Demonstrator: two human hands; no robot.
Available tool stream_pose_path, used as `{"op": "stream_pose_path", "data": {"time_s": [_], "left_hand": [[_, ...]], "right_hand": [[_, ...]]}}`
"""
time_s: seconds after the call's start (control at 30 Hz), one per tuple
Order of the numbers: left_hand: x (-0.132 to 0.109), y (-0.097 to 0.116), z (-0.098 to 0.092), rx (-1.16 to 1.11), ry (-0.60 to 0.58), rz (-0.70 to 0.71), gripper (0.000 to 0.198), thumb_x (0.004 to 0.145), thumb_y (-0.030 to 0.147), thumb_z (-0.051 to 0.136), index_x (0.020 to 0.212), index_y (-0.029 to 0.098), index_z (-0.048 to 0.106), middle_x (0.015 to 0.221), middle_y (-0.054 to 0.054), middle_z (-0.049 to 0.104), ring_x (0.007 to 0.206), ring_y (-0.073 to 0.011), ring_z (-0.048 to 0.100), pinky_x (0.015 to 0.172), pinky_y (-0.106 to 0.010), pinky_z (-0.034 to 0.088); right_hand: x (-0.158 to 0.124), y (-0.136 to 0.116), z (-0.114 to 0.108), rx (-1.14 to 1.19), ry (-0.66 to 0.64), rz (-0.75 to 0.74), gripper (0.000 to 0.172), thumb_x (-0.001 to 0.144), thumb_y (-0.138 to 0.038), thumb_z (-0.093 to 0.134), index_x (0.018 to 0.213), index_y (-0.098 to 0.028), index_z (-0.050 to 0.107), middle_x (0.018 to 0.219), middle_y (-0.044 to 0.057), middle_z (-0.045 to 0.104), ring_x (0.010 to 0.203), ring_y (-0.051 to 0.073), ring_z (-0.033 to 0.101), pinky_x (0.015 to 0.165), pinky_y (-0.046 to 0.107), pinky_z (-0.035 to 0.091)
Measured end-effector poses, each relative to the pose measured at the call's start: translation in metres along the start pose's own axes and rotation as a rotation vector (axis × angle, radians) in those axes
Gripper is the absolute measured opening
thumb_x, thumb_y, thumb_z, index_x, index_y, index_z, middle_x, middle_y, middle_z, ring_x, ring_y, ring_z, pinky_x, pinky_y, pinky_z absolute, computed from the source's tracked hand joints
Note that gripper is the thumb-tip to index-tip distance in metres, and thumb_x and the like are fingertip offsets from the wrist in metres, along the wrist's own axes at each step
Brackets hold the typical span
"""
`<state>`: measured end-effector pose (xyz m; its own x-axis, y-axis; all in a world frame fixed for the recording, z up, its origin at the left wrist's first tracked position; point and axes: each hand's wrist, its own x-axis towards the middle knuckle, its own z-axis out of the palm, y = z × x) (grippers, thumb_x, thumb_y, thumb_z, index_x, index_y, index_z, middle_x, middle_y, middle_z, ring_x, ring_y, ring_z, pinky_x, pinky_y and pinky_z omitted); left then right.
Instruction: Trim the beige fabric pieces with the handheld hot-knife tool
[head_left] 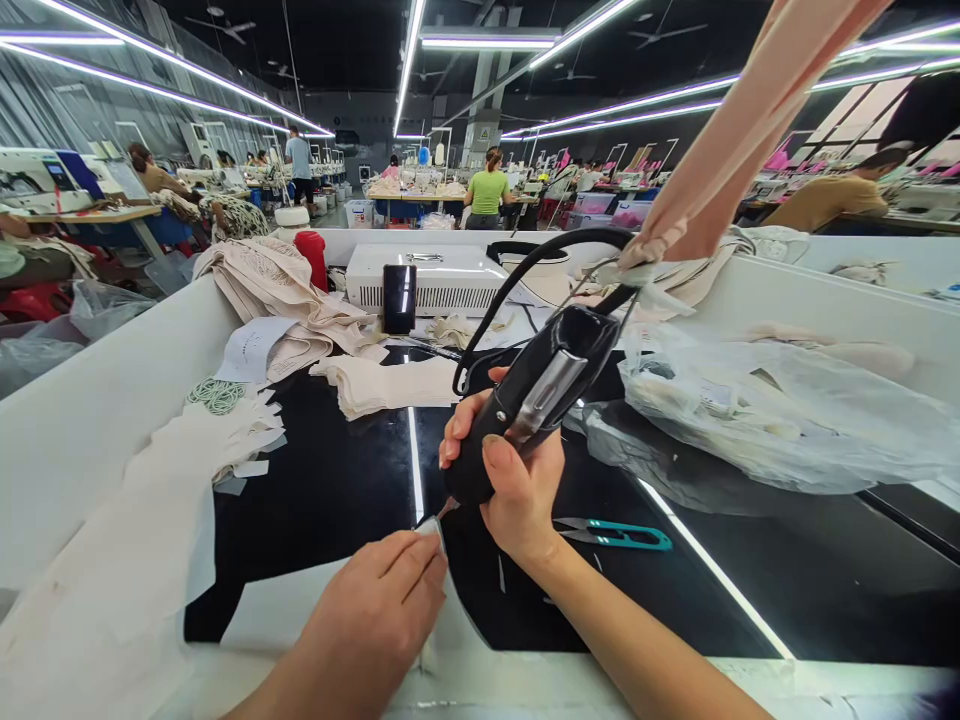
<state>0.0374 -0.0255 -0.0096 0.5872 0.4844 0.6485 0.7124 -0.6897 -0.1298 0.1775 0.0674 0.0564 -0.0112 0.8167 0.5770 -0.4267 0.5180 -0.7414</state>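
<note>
My right hand [517, 490] is wrapped round a black corded hand tool [540, 390], which has a shiny metal lever along its side. The tool tilts down to the left, its small coppery tip at the edge of a white fabric piece [281, 600]. Fingers closed, my left hand [382, 590] pinches that edge right beside the tip. The piece's lower part runs over the table's front edge. Teal thread snips [622, 534] lie to the right of my right wrist. A pinkish fabric strip [720, 150] from above is tied near the tool's cord end.
Cream fabric stacks [397, 385] and a pale fabric pile [180, 490] lie on the black tabletop [322, 500]. Green rubber bands [216, 396] sit left. A plastic bag [780, 410] covers the right side. Behind stand a phone [399, 298] and a white box [442, 275].
</note>
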Motion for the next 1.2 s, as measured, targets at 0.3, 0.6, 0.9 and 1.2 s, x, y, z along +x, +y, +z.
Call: {"op": "stream_pose_path", "data": {"time_s": [0.3,0.6,0.9,1.2], "left_hand": [[0.001,0.0,-0.002,-0.025,-0.043,-0.004,0.033,0.104,0.001,0.039,0.113,0.002,0.071,0.11,-0.013,0.079,0.099,-0.0244,0.077,0.083,-0.034,0.066],[-0.003,-0.001,-0.001,-0.026,-0.104,-0.006,0.034,0.102,0.0,0.039,0.117,0.003,0.069,0.112,-0.014,0.078,0.102,-0.0262,0.077,0.082,-0.036,0.067],[-0.006,-0.001,0.0,-0.003,-0.024,-0.011,0.031,0.104,0.002,0.041,0.114,0.004,0.07,0.114,-0.015,0.079,0.102,-0.0259,0.077,0.083,-0.036,0.067],[-0.005,-0.001,0.0,0.031,-0.049,-0.007,0.039,0.109,0.004,0.032,0.113,0.005,0.071,0.112,-0.011,0.08,0.1,-0.0231,0.079,0.08,-0.034,0.066]], "right_hand": [[-0.002,0.001,0.002,-0.004,-0.019,-0.009,0.034,0.091,-0.046,0.077,0.104,-0.028,0.052,0.077,-0.007,0.064,0.056,0.011,0.058,0.052,0.026,0.051],[-0.002,0.002,0.005,0.046,-0.017,0.001,0.037,0.088,-0.045,0.08,0.106,-0.027,0.052,0.077,-0.007,0.065,0.055,0.01,0.059,0.051,0.024,0.05],[-0.004,0.002,0.006,0.051,-0.026,0.004,0.031,0.091,-0.038,0.077,0.106,-0.028,0.053,0.078,-0.008,0.065,0.056,0.01,0.059,0.052,0.023,0.051],[-0.005,0.001,0.011,0.083,-0.02,0.035,0.041,0.086,-0.047,0.082,0.106,-0.028,0.052,0.077,-0.008,0.065,0.056,0.01,0.059,0.051,0.024,0.05]]}}
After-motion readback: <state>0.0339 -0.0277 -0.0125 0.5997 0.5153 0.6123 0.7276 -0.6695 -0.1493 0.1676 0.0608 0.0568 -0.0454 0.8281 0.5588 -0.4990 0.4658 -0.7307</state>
